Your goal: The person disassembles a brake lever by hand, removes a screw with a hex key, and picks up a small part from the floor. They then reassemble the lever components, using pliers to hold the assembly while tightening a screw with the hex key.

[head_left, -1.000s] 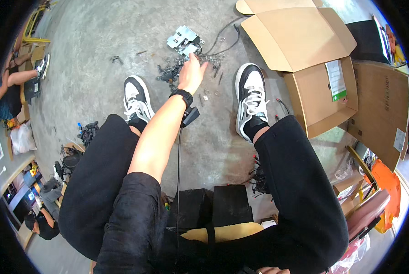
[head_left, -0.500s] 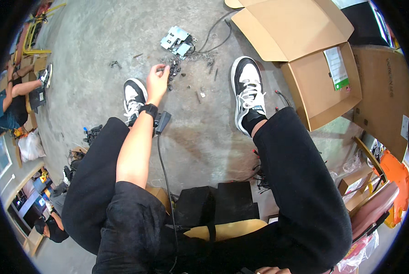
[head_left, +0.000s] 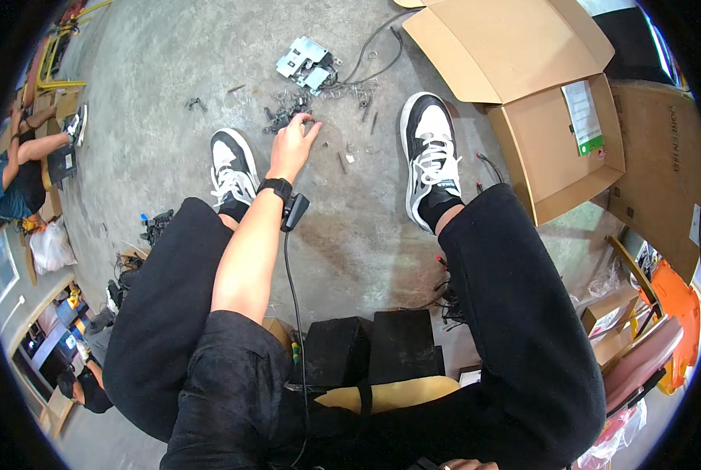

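My left hand (head_left: 291, 147) reaches down over the floor between my shoes, palm down. Its fingers are bent, with the thumb a little apart from the forefinger, and I see nothing held. Right beyond the fingertips lies a heap of small dark parts (head_left: 285, 114). Farther off is a silvery metal bracket-like assembly (head_left: 303, 63) with a black cable (head_left: 358, 77) running from it. A few small loose bits, including a pale piece (head_left: 350, 159), lie right of the hand. Only a sliver of my right hand (head_left: 469, 464) shows at the bottom edge, its fingers mostly hidden.
An open cardboard box (head_left: 554, 149) stands at the right, past my right shoe (head_left: 430, 157). My left shoe (head_left: 233, 166) is beside my left wrist. A cord (head_left: 294, 290) hangs from a device at that wrist. Black blocks (head_left: 401, 345) sit below me; another person (head_left: 21, 164) is far left.
My left hand has moved to the right and slightly toward me, uncovering more of the dark heap. The thumb now points farther right. The view has shifted slightly.
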Available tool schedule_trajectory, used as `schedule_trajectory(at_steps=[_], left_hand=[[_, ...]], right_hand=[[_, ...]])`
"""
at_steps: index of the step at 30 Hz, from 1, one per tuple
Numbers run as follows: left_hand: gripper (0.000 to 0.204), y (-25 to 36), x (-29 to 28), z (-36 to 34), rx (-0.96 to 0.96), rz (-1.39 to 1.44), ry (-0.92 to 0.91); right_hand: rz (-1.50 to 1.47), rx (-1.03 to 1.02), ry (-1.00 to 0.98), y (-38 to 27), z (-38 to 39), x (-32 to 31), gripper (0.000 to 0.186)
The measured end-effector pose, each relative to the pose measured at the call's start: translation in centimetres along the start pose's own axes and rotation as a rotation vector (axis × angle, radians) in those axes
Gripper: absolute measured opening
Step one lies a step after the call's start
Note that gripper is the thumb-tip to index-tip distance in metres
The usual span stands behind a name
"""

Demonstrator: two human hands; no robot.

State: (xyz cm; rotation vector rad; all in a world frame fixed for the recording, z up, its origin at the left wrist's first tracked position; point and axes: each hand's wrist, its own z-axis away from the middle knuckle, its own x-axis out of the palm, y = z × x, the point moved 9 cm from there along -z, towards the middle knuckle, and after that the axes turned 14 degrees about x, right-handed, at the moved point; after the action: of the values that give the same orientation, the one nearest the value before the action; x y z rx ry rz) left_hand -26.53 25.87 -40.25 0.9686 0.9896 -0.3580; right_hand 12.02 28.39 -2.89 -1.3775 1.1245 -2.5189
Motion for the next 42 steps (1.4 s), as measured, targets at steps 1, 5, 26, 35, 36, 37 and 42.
schedule_trajectory(at_steps=[1, 5, 26, 35, 36, 37, 42], left_hand=[[0.030, 0.0, 0.0, 0.0, -0.002, 0.000, -0.004], [0.028, 0.6, -0.4, -0.1, 0.102, -0.080, 0.002], [0.027, 2.9, -0.5, 1.1, -0.284, 1.080, 0.137], [0.026, 20.7, -18.1, 6.7, 0.068, 1.556, -0.064], [0.026, 23.3, -20.4, 8.5, 0.149, 1.569, -0.148], [0.027, 25.7, -22.4, 10.4, 0.229, 1.577, -0.231], [0.030, 31.1, -30.7, 19.6, 0.453, 1.525, -0.300]], right_hand=[[-0.002, 0.003, 0.003, 0.1, 0.0, 0.0, 0.018], [-0.038, -0.008, 0.027, -0.1, -0.1, -0.2, 0.019], [-0.069, -0.051, 0.650, 0.4, 3.5, -0.4, 0.038], [0.189, -0.117, 0.454, -0.5, 3.9, 2.9, 0.036], [0.213, -0.176, 0.389, -1.3, 3.8, 3.6, 0.031], [0.239, -0.232, 0.324, -2.1, 3.9, 4.5, 0.026], [0.689, -0.163, 0.139, -3.7, 2.0, 11.5, 0.013]])
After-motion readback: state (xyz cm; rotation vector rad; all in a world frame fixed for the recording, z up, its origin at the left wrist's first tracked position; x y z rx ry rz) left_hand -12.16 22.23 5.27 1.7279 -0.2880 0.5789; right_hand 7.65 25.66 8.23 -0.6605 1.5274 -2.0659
